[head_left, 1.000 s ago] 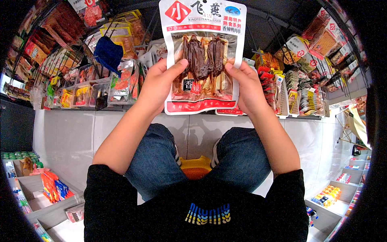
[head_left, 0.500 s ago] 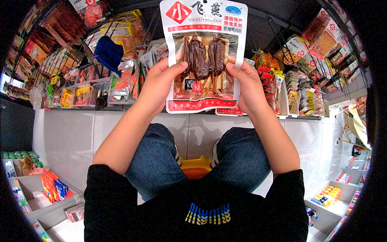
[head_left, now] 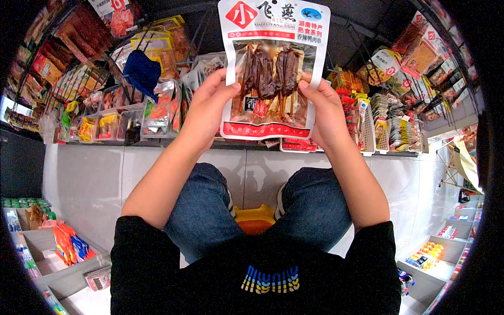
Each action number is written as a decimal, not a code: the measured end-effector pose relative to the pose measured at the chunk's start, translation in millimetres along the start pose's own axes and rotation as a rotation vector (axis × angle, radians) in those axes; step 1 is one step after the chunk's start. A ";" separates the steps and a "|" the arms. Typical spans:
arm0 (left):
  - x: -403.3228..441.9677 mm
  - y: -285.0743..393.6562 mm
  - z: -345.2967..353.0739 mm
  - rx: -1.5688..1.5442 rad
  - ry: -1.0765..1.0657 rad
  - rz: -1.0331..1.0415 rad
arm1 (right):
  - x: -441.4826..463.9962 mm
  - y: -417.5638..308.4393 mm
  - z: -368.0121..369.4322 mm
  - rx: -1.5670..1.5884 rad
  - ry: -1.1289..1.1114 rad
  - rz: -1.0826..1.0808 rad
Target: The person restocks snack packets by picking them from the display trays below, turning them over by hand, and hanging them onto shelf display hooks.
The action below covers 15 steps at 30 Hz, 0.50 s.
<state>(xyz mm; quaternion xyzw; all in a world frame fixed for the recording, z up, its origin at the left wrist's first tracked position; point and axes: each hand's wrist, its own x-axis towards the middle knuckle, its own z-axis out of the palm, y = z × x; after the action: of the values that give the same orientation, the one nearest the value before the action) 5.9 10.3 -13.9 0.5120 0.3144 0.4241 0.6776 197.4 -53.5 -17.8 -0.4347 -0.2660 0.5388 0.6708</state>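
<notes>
A white-bordered packet of skewered meat (head_left: 273, 73) is held up in front of me, with dark brown meat on sticks showing through its clear window. It carries a red diamond logo at the top and a red strip along the bottom. My left hand (head_left: 212, 100) grips its left edge, thumb on the front. On the opposite edge my right hand (head_left: 326, 107) is closed, its thumb also over the front. The other fingers of both hands are partly hidden behind the packet. Below it are my knees in blue jeans.
A shelf of packaged snacks runs behind the packet, with clear bins (head_left: 107, 124) at left and white baskets (head_left: 367, 126) at right. A dark blue cloth-like item (head_left: 142, 73) hangs at left. Compartmented shelves (head_left: 44, 241) stand at both lower sides. A yellow stool (head_left: 254, 218) shows between my legs.
The packet has shifted slightly to the right and up, and its top leans a little further right. Both hands keep their hold on its edges.
</notes>
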 end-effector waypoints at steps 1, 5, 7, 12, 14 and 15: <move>-0.7 2.0 0.9 0.000 0.000 0.001 | 0.2 -0.8 -0.3 0.000 -0.001 -0.001; -2.7 7.7 0.8 -0.017 0.048 -0.030 | 0.3 -5.6 -0.6 -0.023 0.026 -0.045; -1.5 6.1 -0.7 0.022 0.032 -0.010 | -0.7 -7.7 -0.6 -0.025 0.019 -0.062; 0.9 0.2 -3.8 0.035 0.074 0.115 | 4.5 -5.4 -7.1 -0.044 0.063 -0.172; 0.9 0.5 -2.5 0.079 0.087 0.151 | 3.3 -6.6 -6.5 -0.080 0.082 -0.198; 1.1 0.7 -1.6 0.123 0.101 0.186 | 2.5 -7.4 -6.0 -0.117 0.103 -0.223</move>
<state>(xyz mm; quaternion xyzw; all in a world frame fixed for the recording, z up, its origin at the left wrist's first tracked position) 4.8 12.0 -13.6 0.5576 0.3247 0.4901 0.5860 206.7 -53.2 -14.5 -0.4680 -0.3088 0.4215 0.7127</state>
